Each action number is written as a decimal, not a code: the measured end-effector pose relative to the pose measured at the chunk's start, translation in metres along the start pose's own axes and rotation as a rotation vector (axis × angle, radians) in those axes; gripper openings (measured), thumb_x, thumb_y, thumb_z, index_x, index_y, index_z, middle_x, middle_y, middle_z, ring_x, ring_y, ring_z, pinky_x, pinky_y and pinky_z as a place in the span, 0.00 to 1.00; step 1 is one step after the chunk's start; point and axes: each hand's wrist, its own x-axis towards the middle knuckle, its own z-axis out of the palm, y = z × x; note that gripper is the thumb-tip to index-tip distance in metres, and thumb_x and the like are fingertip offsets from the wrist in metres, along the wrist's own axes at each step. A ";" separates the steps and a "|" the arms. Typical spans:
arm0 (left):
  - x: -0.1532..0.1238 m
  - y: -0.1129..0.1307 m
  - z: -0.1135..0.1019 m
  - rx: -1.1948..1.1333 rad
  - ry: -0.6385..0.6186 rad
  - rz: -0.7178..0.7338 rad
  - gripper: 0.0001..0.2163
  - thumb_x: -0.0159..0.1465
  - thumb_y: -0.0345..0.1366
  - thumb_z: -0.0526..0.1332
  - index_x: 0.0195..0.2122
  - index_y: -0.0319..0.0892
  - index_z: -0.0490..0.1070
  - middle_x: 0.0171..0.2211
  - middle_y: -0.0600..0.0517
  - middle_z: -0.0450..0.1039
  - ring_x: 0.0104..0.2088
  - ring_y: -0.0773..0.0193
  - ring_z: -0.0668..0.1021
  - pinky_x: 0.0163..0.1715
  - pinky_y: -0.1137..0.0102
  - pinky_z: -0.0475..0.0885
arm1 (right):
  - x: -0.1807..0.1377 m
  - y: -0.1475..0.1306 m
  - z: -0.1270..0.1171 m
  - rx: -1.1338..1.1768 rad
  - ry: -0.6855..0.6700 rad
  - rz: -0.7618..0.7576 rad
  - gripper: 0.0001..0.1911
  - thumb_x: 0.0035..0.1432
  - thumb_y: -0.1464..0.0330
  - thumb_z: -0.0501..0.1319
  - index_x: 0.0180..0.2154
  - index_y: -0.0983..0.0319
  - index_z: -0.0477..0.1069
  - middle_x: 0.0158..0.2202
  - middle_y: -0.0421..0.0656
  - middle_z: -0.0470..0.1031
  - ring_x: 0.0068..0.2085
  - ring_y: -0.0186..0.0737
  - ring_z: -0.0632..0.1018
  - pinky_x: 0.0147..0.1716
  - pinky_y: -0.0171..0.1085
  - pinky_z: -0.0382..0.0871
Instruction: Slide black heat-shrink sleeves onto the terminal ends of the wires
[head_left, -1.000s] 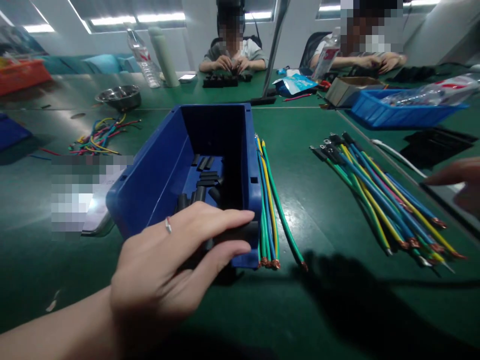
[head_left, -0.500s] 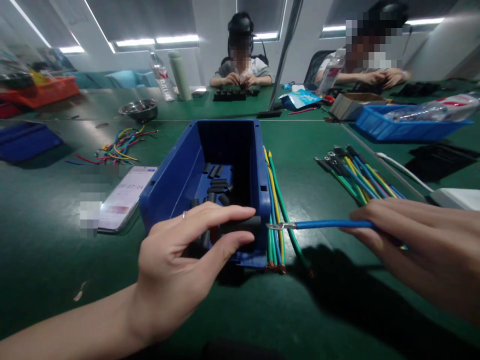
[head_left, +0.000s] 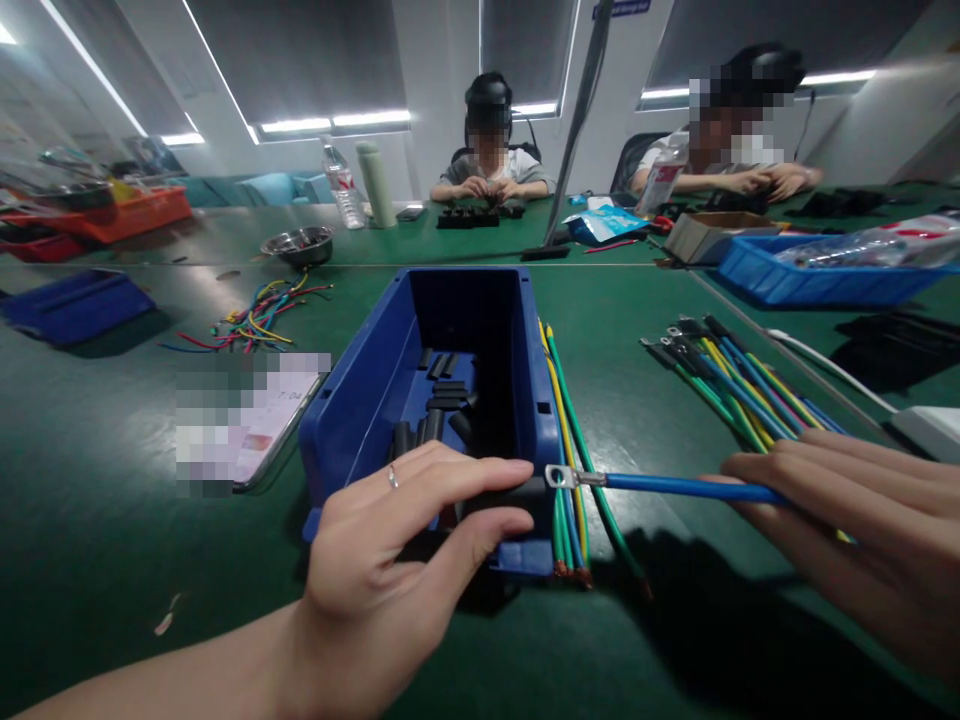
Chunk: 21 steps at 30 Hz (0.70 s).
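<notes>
Between thumb and forefinger, my left hand [head_left: 409,545] pinches a short black sleeve [head_left: 517,492], in front of the blue bin [head_left: 337,430]. My right hand [head_left: 847,530] grips a blue wire [head_left: 675,487] that ends in a silver ring terminal [head_left: 559,477]. The terminal's flat ring lies at the mouth of the sleeve; whether they touch I cannot tell. Inside the bin lie several loose black sleeves [head_left: 448,392]. Green, yellow and blue wires [head_left: 566,420] with bare copper ends rest along the bin's right side. Under my right fingers are more wires with terminals [head_left: 720,380].
A phone [head_left: 277,420] lies left of the bin, with a tangle of coloured wires [head_left: 262,315] and a metal bowl [head_left: 298,245] behind it. At the right stand a light-blue tray [head_left: 772,280] and a cardboard box [head_left: 705,238]. Two people sit across the green table [head_left: 225,570].
The terminal has turned from nearly edge-on to showing its flat ring face. Both hands still hold the sleeve and wire close together; the whole view has shifted slightly.
</notes>
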 end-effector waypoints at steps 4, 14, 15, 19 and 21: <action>-0.003 -0.002 0.001 -0.030 0.013 -0.005 0.04 0.74 0.35 0.68 0.47 0.48 0.83 0.37 0.54 0.87 0.34 0.66 0.86 0.37 0.75 0.83 | 0.002 -0.004 0.001 0.007 -0.015 -0.007 0.05 0.72 0.68 0.57 0.44 0.53 0.70 0.36 0.40 0.81 0.34 0.42 0.82 0.35 0.44 0.71; -0.002 -0.001 -0.001 -0.186 0.049 -0.007 0.08 0.71 0.30 0.71 0.49 0.47 0.84 0.35 0.56 0.86 0.35 0.68 0.83 0.39 0.74 0.80 | -0.021 0.003 0.013 0.019 0.029 0.038 0.11 0.72 0.66 0.60 0.54 0.53 0.75 0.43 0.41 0.84 0.43 0.45 0.84 0.51 0.47 0.73; -0.002 0.000 -0.002 -0.184 0.041 -0.001 0.08 0.70 0.30 0.71 0.49 0.47 0.84 0.34 0.56 0.86 0.35 0.68 0.83 0.38 0.73 0.81 | -0.023 0.002 0.013 0.016 0.034 0.038 0.13 0.72 0.67 0.61 0.55 0.52 0.75 0.43 0.41 0.84 0.43 0.46 0.84 0.50 0.47 0.74; -0.001 0.002 -0.002 -0.158 -0.006 0.013 0.07 0.69 0.31 0.72 0.48 0.46 0.84 0.34 0.54 0.85 0.33 0.67 0.83 0.35 0.74 0.81 | -0.022 -0.009 0.011 -0.004 0.031 0.037 0.27 0.73 0.69 0.58 0.70 0.48 0.68 0.43 0.41 0.84 0.44 0.47 0.84 0.41 0.45 0.74; 0.001 0.002 -0.002 -0.160 -0.028 0.025 0.07 0.70 0.31 0.72 0.47 0.46 0.84 0.34 0.54 0.86 0.33 0.67 0.83 0.34 0.75 0.81 | -0.016 -0.016 0.006 -0.013 0.018 0.026 0.33 0.75 0.67 0.56 0.76 0.46 0.57 0.41 0.42 0.84 0.42 0.47 0.83 0.37 0.45 0.73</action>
